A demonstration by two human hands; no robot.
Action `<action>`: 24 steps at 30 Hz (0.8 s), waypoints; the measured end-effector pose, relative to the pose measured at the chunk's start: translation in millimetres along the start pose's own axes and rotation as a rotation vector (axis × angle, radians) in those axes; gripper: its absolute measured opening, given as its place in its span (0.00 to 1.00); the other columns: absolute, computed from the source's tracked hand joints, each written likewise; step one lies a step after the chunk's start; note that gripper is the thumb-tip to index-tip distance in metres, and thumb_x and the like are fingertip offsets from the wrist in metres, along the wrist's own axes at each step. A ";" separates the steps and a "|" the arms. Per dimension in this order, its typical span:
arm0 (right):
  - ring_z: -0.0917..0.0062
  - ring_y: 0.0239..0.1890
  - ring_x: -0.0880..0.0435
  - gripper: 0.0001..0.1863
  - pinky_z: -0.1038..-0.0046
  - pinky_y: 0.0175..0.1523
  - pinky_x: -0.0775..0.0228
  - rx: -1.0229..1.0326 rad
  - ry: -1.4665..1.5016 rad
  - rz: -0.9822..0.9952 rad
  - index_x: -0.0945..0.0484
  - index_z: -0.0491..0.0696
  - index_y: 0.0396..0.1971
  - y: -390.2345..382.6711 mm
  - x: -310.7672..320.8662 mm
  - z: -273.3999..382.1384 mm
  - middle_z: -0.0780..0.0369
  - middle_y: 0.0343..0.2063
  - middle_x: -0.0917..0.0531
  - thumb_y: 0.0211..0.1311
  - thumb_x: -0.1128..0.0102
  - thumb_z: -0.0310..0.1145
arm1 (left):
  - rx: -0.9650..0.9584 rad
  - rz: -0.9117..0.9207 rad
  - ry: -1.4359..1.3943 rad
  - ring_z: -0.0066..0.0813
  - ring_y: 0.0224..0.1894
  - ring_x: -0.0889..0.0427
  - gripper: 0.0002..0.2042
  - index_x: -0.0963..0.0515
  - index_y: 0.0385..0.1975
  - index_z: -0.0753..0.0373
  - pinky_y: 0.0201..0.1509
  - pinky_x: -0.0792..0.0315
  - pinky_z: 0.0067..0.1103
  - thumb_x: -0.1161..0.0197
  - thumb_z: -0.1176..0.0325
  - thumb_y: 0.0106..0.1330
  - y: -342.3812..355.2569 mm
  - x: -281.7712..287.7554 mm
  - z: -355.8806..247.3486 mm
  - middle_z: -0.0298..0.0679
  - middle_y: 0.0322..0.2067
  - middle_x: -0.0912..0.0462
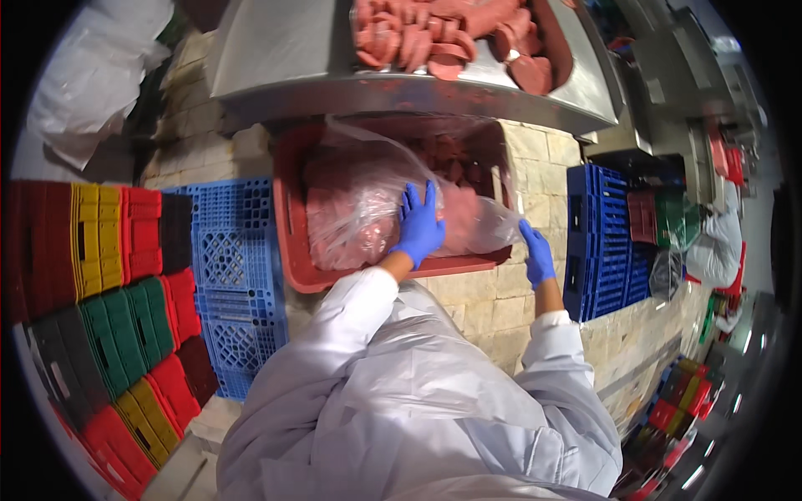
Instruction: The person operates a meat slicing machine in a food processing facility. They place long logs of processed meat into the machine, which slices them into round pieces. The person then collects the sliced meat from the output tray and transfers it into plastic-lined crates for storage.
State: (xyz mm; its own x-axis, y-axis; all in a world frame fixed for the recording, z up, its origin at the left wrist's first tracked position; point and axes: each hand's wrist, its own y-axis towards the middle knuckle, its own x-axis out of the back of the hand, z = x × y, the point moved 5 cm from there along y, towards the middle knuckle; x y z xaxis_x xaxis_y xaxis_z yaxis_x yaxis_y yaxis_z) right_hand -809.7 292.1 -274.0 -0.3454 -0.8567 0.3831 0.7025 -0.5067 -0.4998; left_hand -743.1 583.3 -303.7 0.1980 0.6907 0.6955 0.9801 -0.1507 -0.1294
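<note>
Clear bag [355, 209] lies in a red tub [286, 196], hemmed in on three sides

The clear bag, with pink meat inside, fills the left and middle of the tub, and its loose end reaches over the tub's right edge. The left hand [422, 224], in a blue glove, lies over the bag with fingers spread, hiding part of it. The right hand [539, 255], gloved alike, is just outside the tub's right edge, its fingertips at the bag's loose end (whether they pinch it, I cannot tell). Loose meat pieces [447, 150] lie in shadow toward the tub's far right corner.

Beyond the tub's far edge stands a metal table [284, 50], close enough to crowd that side. Pink patties [447, 60] are heaped on the tabletop from its middle to its right, some right at the front edge. Left of the tub is a light blue pallet [230, 330], with stacked crates [100, 238] in red, yellow, green and black past it. Dark blue pallets [597, 250] stand upright to the right, beyond the right hand. The white coat [426, 384] comes up near the tub's near edge.
</note>
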 end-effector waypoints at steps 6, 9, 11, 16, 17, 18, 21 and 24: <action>0.75 0.35 0.23 0.09 0.72 0.41 0.29 0.765 -0.191 -0.006 0.22 0.44 0.32 -25.6 -122.5 70.0 0.62 0.30 0.21 0.62 0.39 0.35 | -0.396 0.515 0.477 0.57 0.70 0.48 0.29 0.44 0.67 0.61 0.71 0.55 0.45 0.49 0.62 0.66 -110.7 17.5 -44.4 0.57 0.67 0.45; 0.56 0.39 0.21 0.11 0.61 0.46 0.29 0.900 -0.528 0.642 0.22 0.45 0.34 -137.0 -289.1 117.6 0.51 0.36 0.20 0.58 0.44 0.37 | -0.717 0.450 -0.034 0.54 0.71 0.51 0.30 0.42 0.66 0.64 0.72 0.57 0.44 0.47 0.56 0.67 -90.9 -37.2 -2.1 0.50 0.67 0.43; 0.61 0.43 0.20 0.12 0.61 0.48 0.29 1.022 -0.669 1.023 0.19 0.49 0.34 -205.7 -320.2 139.5 0.56 0.38 0.18 0.61 0.47 0.41 | -0.410 0.256 -0.264 0.49 0.70 0.47 0.28 0.40 0.65 0.64 0.72 0.53 0.39 0.47 0.60 0.67 -49.4 -15.8 66.1 0.48 0.65 0.40; 0.68 0.43 0.21 0.16 0.68 0.51 0.29 0.922 -0.178 0.303 0.25 0.42 0.46 -112.5 -174.1 155.4 0.56 0.40 0.20 0.59 0.41 0.29 | 0.175 0.097 -1.041 0.36 0.66 0.36 0.23 0.35 0.62 0.65 0.67 0.40 0.26 0.44 0.68 0.67 -23.6 120.2 136.9 0.44 0.61 0.32; 0.64 0.36 0.19 0.14 0.66 0.44 0.28 1.062 -0.226 -0.123 0.24 0.39 0.38 -63.5 -133.8 128.6 0.53 0.32 0.20 0.59 0.40 0.34 | 0.216 0.190 -1.218 0.33 0.65 0.33 0.23 0.33 0.61 0.67 0.63 0.35 0.24 0.42 0.69 0.66 -37.1 156.9 102.2 0.45 0.60 0.30; 0.56 0.32 0.20 0.18 0.64 0.39 0.30 0.709 -0.685 -0.086 0.25 0.38 0.31 -50.4 -104.0 146.7 0.50 0.23 0.22 0.62 0.42 0.41 | 0.221 0.287 -1.256 0.35 0.63 0.31 0.22 0.33 0.60 0.67 0.62 0.32 0.26 0.42 0.70 0.66 -47.9 175.6 94.4 0.45 0.60 0.30; 0.50 0.35 0.20 0.32 0.57 0.42 0.31 0.340 -0.700 -0.128 0.25 0.38 0.24 6.0 -76.9 98.4 0.44 0.28 0.19 0.66 0.53 0.57 | 0.155 -0.074 -0.941 0.35 0.61 0.30 0.22 0.32 0.58 0.68 0.60 0.30 0.25 0.41 0.69 0.66 -47.1 168.8 123.0 0.46 0.61 0.32; 0.52 0.36 0.19 0.31 0.58 0.44 0.29 0.481 -0.785 -0.079 0.23 0.39 0.26 74.2 -116.7 70.6 0.45 0.30 0.18 0.65 0.53 0.56 | 0.047 -0.187 -0.242 0.41 0.65 0.35 0.29 0.36 0.62 0.65 0.66 0.38 0.34 0.38 0.59 0.64 -38.4 74.7 119.2 0.51 0.65 0.41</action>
State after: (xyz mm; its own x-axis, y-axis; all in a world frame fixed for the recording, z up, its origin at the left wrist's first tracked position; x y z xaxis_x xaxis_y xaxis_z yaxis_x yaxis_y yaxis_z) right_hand -673.3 361.3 -300.9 -0.0061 -0.4212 0.9070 0.9385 -0.3156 -0.1402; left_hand -764.1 724.9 -331.0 0.0062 0.8526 0.5226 0.9984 0.0241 -0.0511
